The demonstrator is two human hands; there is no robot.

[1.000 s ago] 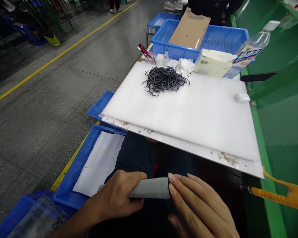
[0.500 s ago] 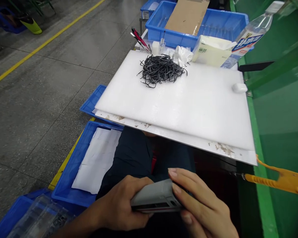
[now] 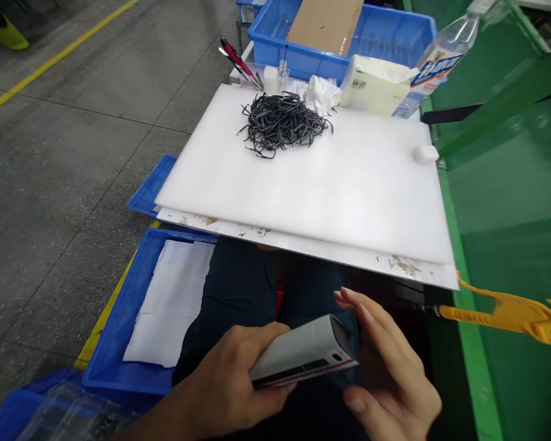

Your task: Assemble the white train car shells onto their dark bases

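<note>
My left hand (image 3: 234, 380) is wrapped around a grey box-shaped device (image 3: 298, 350), held above my lap. The device has rounded edges, a black strip and red line along its lower side, and a dark end with a small slot. Just off that end is my right hand (image 3: 390, 373), open, thumb and fingers apart, holding nothing. On the white foam-topped table (image 3: 312, 190) beyond lies a tangled heap of thin black strips (image 3: 282, 122). What the device is exactly, I cannot tell.
A blue tray (image 3: 151, 318) with white sheets sits left of my legs. Behind the heap stand a blue bin (image 3: 307, 64), a tissue box (image 3: 374, 86) and a plastic bottle (image 3: 436, 64). A small white block (image 3: 425, 154) and a yellow plastic hook (image 3: 514, 315) are at right.
My right hand has let go of the device's end and drawn away to the right, its fingers opening. My left hand still holds the device, now tilted more upward. The camera view has shifted slightly.
</note>
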